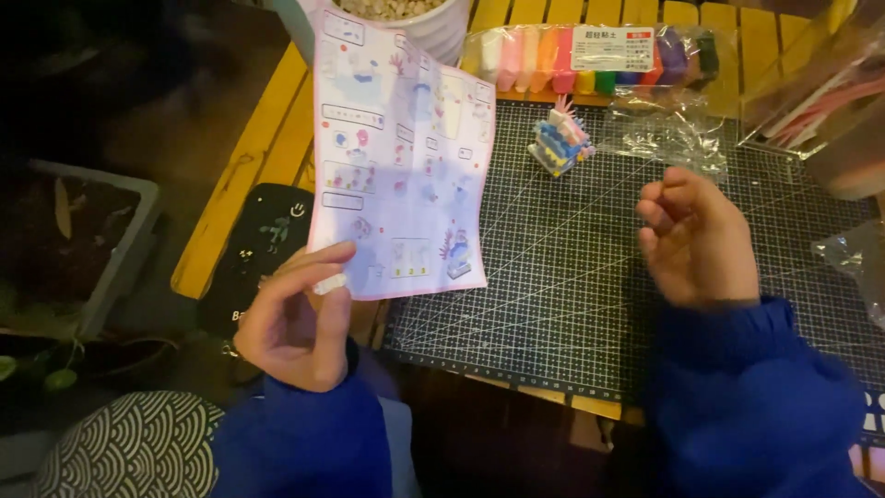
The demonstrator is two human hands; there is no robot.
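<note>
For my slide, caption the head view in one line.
Left hand holds up a pink instruction sheet while the right hand curls above a gridded cutting mat near a small block model.

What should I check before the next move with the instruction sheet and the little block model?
1. Left hand grip on instruction sheet: ok, pinched at its lower corner.
2. Sheet upright and facing the camera: ok.
3. Right hand empty: cannot tell, fingers curled.
4. Block model standing on cutting mat: ok.
5. Clay pack behind the mat: ok.
</note>
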